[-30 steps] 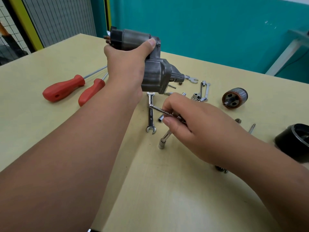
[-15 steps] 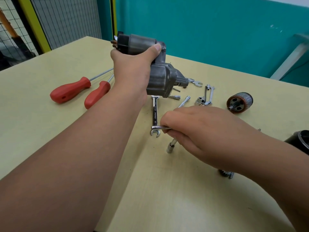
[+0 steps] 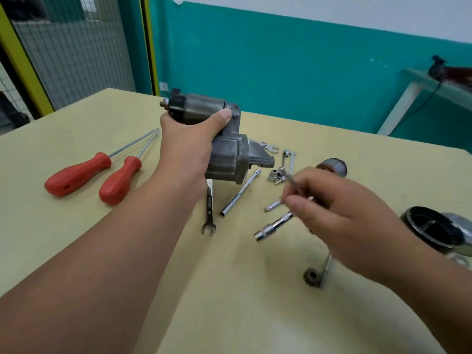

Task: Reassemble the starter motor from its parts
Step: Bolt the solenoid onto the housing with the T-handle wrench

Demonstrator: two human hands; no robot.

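Observation:
My left hand (image 3: 186, 146) grips the grey starter housing with its solenoid (image 3: 224, 152) and holds it upright just above the table. My right hand (image 3: 329, 208) pinches a thin metal tool or long bolt (image 3: 291, 181), raised off the table to the right of the housing; its tip points up and left. The copper-wound armature (image 3: 334, 166) lies behind my right hand, partly hidden. A black cylindrical motor casing (image 3: 434, 229) sits at the right edge. A small pinion gear (image 3: 310, 277) lies near my right wrist.
Two red-handled screwdrivers (image 3: 76, 175) lie at the left. An open-end wrench (image 3: 209, 210), a long socket rod (image 3: 240, 192), a socket extension (image 3: 273, 226) and several small spanners (image 3: 283, 164) are scattered on the yellow table (image 3: 229, 302) under and between my hands.
My right hand has lifted the thin metal piece off the table and moved it right and up. The left hand keeps holding the housing in place.

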